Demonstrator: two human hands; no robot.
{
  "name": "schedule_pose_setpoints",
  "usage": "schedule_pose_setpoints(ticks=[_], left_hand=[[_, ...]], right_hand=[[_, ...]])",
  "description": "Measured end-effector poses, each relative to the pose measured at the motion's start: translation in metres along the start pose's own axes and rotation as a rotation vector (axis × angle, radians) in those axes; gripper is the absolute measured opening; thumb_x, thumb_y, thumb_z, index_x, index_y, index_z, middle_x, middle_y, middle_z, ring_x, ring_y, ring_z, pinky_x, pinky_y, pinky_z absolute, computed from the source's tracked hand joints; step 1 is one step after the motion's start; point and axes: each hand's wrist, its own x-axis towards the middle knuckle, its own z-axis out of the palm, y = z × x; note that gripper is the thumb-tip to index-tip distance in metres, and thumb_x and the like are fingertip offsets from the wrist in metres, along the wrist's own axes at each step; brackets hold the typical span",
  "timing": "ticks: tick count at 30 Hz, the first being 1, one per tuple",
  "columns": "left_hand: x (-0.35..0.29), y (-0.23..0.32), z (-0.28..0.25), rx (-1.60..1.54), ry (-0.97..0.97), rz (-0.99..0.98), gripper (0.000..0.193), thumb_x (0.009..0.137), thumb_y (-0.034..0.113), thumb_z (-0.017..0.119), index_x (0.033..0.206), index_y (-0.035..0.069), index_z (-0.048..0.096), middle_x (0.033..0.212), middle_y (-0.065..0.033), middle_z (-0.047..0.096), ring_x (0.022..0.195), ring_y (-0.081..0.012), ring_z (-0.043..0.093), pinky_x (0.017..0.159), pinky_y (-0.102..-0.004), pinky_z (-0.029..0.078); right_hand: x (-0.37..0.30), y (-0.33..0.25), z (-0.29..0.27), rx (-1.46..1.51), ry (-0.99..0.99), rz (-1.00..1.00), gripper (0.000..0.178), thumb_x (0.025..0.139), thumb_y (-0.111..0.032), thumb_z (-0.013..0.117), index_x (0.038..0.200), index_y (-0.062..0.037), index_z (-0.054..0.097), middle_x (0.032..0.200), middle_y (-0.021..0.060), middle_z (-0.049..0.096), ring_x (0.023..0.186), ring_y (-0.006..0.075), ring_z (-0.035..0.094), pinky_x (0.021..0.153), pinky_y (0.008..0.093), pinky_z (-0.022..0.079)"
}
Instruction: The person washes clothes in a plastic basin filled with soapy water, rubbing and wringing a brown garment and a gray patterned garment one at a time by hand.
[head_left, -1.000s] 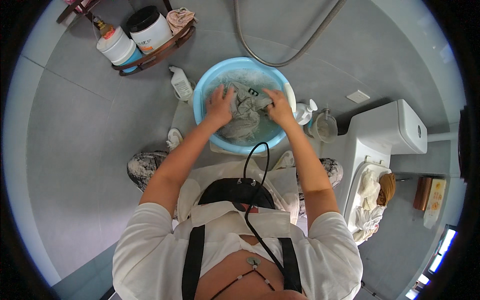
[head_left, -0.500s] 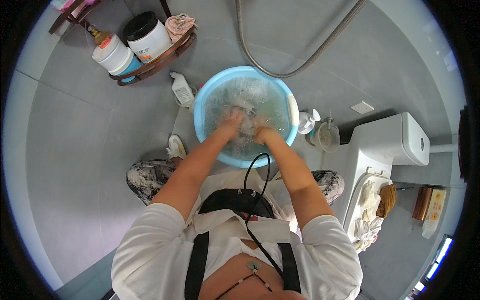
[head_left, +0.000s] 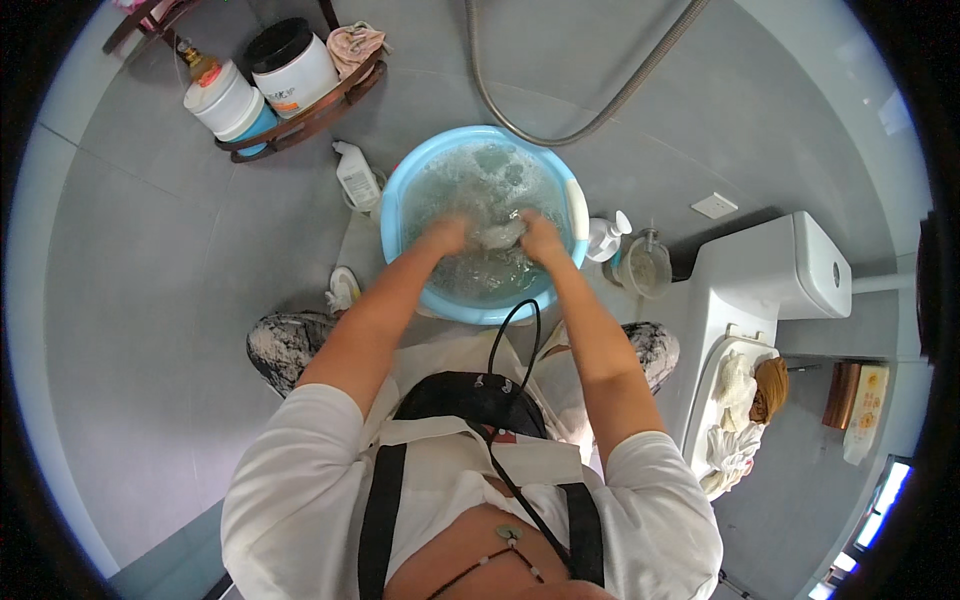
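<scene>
A light blue basin [head_left: 398, 262] full of cloudy, foamy water stands on the floor before me. A pale, wet, cloth-like thing [head_left: 500, 236] lies at the water's surface between my hands. Its exact kind is hard to make out. My right hand [head_left: 540, 240] is closed on the right end of it, fingers partly in the water. To the left of it is my left hand [head_left: 448, 236], smeared by motion, its fingertips lost in the suds.
A white bottle [head_left: 356, 176] stands left of the basin, a pump bottle [head_left: 604, 238] right of it. A metal hose [head_left: 610, 105] curves behind. At right, a white toilet [head_left: 745, 265] has clothes [head_left: 738, 395] on its lid. A corner shelf [head_left: 310, 122] holds tubs.
Both hands have come up toward the surface and moved apart. The pale cloth-like thing now shows more between them. The view has shifted slightly.
</scene>
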Motion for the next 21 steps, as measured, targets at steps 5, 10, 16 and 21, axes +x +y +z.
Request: schedule_pose_setpoints(ticks=[5,10,16,21], left_hand=[[-0.012,-0.007,0.008,-0.473,0.34,0.099,0.059,0.071,0.022,0.064,0.122,0.006,0.04,0.118,-0.0197,0.045,0.107,-0.032,0.046,0.091,-0.0399,0.035],[-0.04,0.048,-0.025,-0.355,0.562,0.313,0.062,0.067,0.019,0.066,0.121,0.002,0.039,0.115,-0.0217,0.047,0.105,-0.0334,0.047,0.088,-0.0374,0.037],[-0.049,0.052,-0.057,-1.029,0.503,0.178,0.044,0.076,0.016,0.058,0.115,0.002,0.045,0.107,-0.0116,0.054,0.098,-0.0245,0.052,0.085,-0.0352,0.041],[-0.052,0.043,-0.079,-1.7,0.33,0.18,0.032,0.082,0.014,0.047,0.111,0.001,0.048,0.103,-0.0099,0.055,0.095,-0.0219,0.053,0.083,-0.0354,0.042]], right_hand=[[0.002,-0.031,-0.058,0.604,0.107,0.055,0.033,0.06,-0.009,0.063,0.092,-0.0043,0.055,0.082,0.0097,0.059,0.075,0.0182,0.056,0.066,0.028,0.044],[-0.002,-0.097,-0.112,0.549,-0.027,-0.06,0.04,0.06,-0.004,0.062,0.099,-0.0044,0.053,0.081,0.0059,0.055,0.072,0.0133,0.052,0.065,0.0247,0.043],[0.0,-0.099,-0.142,0.677,-0.215,-0.176,0.061,0.063,-0.013,0.069,0.119,-0.008,0.044,0.101,0.0105,0.054,0.09,0.0171,0.052,0.079,0.0271,0.042],[-0.009,-0.057,-0.109,0.85,-0.298,-0.061,0.078,0.065,-0.019,0.072,0.13,-0.0097,0.029,0.128,0.015,0.036,0.112,0.023,0.041,0.093,0.0319,0.034]])
